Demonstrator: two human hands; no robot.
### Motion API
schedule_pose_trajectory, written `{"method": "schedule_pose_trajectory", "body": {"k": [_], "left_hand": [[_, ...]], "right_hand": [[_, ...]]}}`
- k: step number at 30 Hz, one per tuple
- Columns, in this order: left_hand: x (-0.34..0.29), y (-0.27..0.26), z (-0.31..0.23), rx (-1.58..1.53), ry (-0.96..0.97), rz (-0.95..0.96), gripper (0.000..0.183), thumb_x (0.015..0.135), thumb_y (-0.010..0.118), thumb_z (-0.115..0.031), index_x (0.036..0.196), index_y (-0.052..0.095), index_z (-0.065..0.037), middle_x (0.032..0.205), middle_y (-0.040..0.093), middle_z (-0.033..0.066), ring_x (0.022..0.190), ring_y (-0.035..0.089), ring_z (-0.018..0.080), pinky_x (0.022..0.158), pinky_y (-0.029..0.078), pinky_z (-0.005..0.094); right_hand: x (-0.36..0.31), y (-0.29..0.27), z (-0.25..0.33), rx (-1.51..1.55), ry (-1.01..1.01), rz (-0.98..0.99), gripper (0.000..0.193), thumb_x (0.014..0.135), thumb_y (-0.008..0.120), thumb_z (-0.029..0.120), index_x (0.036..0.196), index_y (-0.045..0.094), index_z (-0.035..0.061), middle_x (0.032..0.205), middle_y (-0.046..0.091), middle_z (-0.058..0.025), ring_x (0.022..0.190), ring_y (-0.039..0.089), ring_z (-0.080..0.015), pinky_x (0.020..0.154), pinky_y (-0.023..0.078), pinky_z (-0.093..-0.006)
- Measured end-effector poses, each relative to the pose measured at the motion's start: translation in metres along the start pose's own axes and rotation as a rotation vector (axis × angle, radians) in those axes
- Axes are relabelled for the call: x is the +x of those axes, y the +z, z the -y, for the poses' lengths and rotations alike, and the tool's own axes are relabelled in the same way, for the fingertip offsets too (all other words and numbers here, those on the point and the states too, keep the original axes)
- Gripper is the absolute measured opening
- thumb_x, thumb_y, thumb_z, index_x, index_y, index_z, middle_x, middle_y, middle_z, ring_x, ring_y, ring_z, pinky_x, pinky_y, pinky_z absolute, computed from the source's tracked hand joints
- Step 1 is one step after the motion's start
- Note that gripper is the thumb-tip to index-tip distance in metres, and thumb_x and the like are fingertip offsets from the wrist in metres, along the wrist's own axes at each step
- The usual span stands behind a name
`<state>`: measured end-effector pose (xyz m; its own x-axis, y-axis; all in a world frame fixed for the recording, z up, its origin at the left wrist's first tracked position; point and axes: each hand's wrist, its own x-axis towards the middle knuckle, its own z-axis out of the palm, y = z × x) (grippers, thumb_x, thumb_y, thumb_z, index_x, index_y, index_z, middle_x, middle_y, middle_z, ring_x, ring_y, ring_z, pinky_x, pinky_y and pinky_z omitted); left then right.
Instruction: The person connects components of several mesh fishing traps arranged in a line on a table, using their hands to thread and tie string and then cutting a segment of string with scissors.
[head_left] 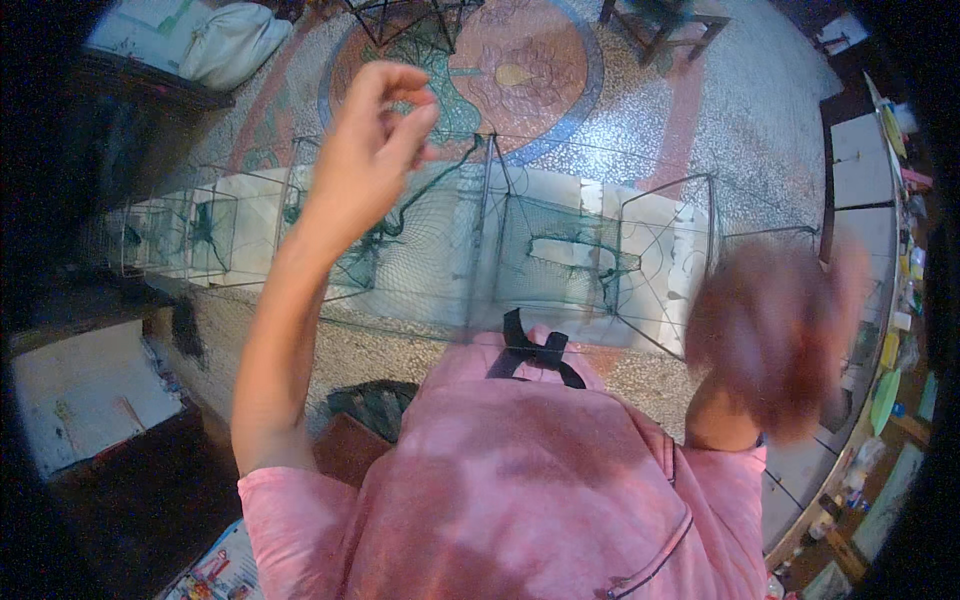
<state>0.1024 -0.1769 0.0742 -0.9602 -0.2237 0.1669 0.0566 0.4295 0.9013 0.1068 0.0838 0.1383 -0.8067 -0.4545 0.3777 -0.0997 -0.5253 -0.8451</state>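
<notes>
A long collapsible fishing net trap of fine green mesh on thin square metal frames stretches across in front of me from left to right. My left hand is raised over it, fingers curled and thumb bent toward the fingertips; anything in the pinch is too small to make out. Below and right of that hand, a netted opening with a dark green edge shows in the mesh. Off to the right, my right hand is smeared by motion near the trap's right-end frame, and its fingers cannot be read.
White sheeting lies beneath the trap on a pebbled floor with a round patterned inlay. Beyond are a dark metal frame with green net and a wooden stool. A cluttered shelf lines the right; a white sack sits far left.
</notes>
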Motion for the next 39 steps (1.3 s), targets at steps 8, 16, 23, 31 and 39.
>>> {"method": "schedule_pose_trajectory", "body": {"k": [8,16,23,31,39], "left_hand": [[-0.074,-0.027,-0.015,-0.154,-0.112,0.007,0.013,0.085,0.050,-0.005,0.098,0.050,-0.001,0.091,0.056,0.0053,0.063,0.051,0.0073,0.059,0.042,0.0197],[-0.171,-0.082,-0.014,-0.187,-0.088,0.040,0.008,0.082,0.051,0.001,0.089,0.054,-0.001,0.086,0.054,0.0045,0.067,0.054,0.0088,0.061,0.045,0.0208],[-0.264,-0.140,0.023,-0.272,-0.212,-0.043,0.010,0.081,0.049,0.006,0.086,0.053,-0.001,0.086,0.054,0.0065,0.066,0.055,0.0103,0.061,0.046,0.0219],[-0.308,-0.174,0.064,-0.311,-0.378,-0.088,0.008,0.082,0.049,0.004,0.087,0.053,-0.002,0.083,0.056,0.0064,0.065,0.054,0.0106,0.059,0.046,0.0222],[-0.288,-0.182,0.120,-0.390,-0.481,-0.141,0.006,0.084,0.050,-0.002,0.089,0.052,-0.003,0.080,0.057,0.0052,0.062,0.054,0.0092,0.056,0.046,0.0217]], "right_hand": [[-0.031,0.013,0.007,0.332,-0.278,0.610,0.011,0.087,0.051,0.022,0.094,0.050,0.0129,0.092,0.065,-0.0015,0.079,0.060,-0.0171,0.059,0.042,-0.0247],[-0.071,0.083,-0.009,0.493,-0.305,0.784,0.020,0.092,0.031,0.020,0.095,0.045,0.0052,0.086,0.060,-0.0150,0.077,0.060,-0.0312,0.055,0.048,-0.0399],[-0.157,0.197,-0.014,0.490,-0.098,-0.039,0.015,0.086,0.042,0.011,0.072,0.047,0.0089,0.067,0.052,-0.0049,0.060,0.055,-0.0147,0.044,0.041,-0.0248],[-0.112,0.215,-0.030,0.409,-0.114,0.666,0.013,0.086,0.053,0.021,0.095,0.050,0.0119,0.092,0.066,-0.0059,0.076,0.059,-0.0196,0.053,0.041,-0.0255],[-0.068,0.229,-0.114,0.611,0.069,0.726,0.013,0.077,0.059,0.016,0.079,0.055,0.0039,0.076,0.060,-0.0171,0.063,0.059,-0.0268,0.055,0.048,-0.0319]]}}
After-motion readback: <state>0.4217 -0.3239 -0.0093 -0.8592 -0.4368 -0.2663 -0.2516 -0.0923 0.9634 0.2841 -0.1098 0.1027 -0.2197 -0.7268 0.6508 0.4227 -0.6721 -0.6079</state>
